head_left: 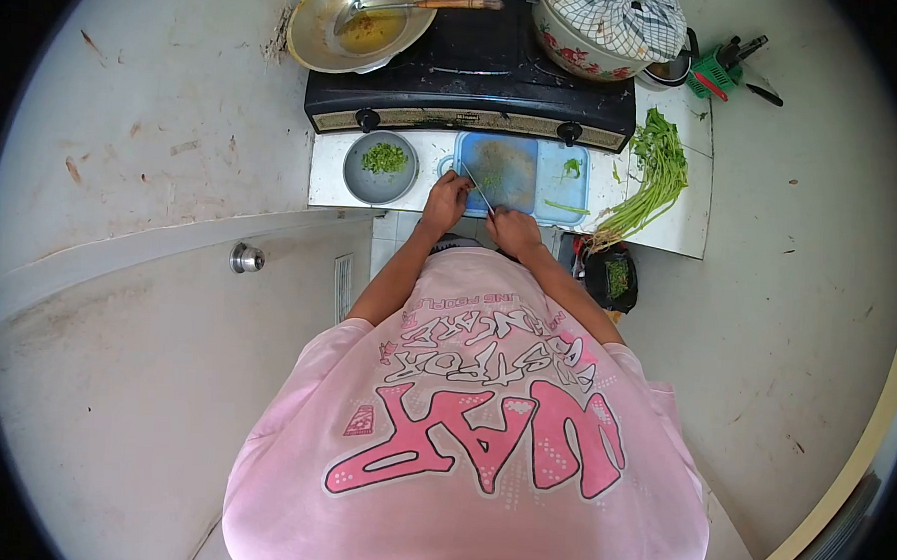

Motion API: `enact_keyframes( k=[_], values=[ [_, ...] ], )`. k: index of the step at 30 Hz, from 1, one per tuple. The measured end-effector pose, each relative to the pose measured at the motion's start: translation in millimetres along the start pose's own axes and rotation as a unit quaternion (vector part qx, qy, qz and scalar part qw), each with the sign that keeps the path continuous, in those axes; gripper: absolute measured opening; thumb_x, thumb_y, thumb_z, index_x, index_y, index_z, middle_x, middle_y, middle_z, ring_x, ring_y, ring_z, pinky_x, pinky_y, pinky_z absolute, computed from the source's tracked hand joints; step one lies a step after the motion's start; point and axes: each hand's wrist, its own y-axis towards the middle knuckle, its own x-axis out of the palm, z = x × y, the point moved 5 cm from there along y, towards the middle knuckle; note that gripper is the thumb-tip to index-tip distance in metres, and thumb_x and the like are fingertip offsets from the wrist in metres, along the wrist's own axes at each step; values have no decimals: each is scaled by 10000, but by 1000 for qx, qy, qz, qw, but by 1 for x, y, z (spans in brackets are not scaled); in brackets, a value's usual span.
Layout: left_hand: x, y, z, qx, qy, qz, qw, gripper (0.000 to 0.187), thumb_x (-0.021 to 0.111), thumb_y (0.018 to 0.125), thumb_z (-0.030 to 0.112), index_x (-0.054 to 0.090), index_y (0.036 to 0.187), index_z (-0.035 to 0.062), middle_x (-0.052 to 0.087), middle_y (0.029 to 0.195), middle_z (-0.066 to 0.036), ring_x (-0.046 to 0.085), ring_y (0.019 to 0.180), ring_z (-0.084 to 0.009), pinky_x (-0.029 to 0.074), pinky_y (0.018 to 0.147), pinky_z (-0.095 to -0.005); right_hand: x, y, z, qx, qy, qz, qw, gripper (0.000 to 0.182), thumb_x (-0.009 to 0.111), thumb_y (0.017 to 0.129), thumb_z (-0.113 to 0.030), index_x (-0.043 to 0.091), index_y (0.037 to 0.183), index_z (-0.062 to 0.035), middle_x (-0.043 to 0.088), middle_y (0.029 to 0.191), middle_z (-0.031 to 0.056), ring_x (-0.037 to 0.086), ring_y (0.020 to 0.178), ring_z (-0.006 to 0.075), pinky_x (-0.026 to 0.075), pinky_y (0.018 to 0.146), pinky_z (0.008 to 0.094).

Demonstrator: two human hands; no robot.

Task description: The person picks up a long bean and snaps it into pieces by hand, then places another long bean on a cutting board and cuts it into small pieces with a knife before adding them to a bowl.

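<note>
My right hand (514,231) is closed round the handle of a knife (479,191), whose blade slants up and left over the blue cutting board (549,156). At the board's lower left edge is my left hand (446,202), its fingers bent together near the blade; what they hold, if anything, is too small to tell. Green bits lie on the board, with a cut stem (566,207) and a leaf piece (571,168) on its right part. Left of the board stands a grey bowl (352,181) holding chopped greens (384,158).
A black stove (467,96) runs behind the board, bearing a wok (314,44) with a ladle and a flowered pot (578,55) under a checked cloth. Leafy greens (658,174) lie at right, near a green basket (715,75) of utensils. A black bag (597,276) hangs below the counter.
</note>
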Motion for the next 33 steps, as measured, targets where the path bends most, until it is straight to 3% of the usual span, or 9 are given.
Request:
enact_keyframes(
  k=[9, 18, 27, 30, 33],
  values=[
    [0, -1, 1, -3, -6, 12, 1000, 231, 617, 817, -102, 739, 972, 19, 644, 899, -177, 671, 823, -352, 554, 780, -431, 6, 11, -3, 3, 4, 37, 999, 440, 518, 1028, -373, 675, 932, 27, 721, 775, 254, 727, 738, 438, 590, 714, 539],
    [1, -1, 0, 4, -6, 15, 1000, 221, 633, 819, -87, 739, 976, 27, 615, 857, -164, 659, 800, -346, 552, 766, -432, 1, -4, 0, -12, -12, 16, 1000, 417, 527, 1020, -345, 676, 909, 28, 717, 771, 265, 727, 719, 432, 595, 674, 528],
    [3, -2, -4, 8, -13, 26, 1000, 208, 634, 830, -75, 739, 971, 37, 617, 860, -167, 659, 795, -352, 549, 759, -434, 7, 9, -1, -7, 5, 32, 999, 430, 502, 1033, -356, 675, 929, 24, 725, 808, 256, 726, 771, 436, 593, 731, 528],
    [5, -2, -7, 1, 4, 14, 1000, 203, 661, 851, -56, 744, 1011, 37, 652, 915, -157, 694, 812, -304, 565, 767, -409, 0, -1, 2, -4, 15, 33, 999, 436, 495, 1037, -363, 666, 941, 26, 718, 786, 256, 723, 756, 444, 592, 720, 536],
    [4, -3, -4, -6, -9, 24, 1000, 210, 628, 833, -79, 737, 973, 34, 633, 878, -173, 665, 805, -354, 549, 759, -433, 1, -1, 2, 9, 3, 27, 1000, 433, 500, 1034, -364, 662, 947, 28, 713, 767, 258, 718, 732, 451, 593, 703, 542]
  ],
)
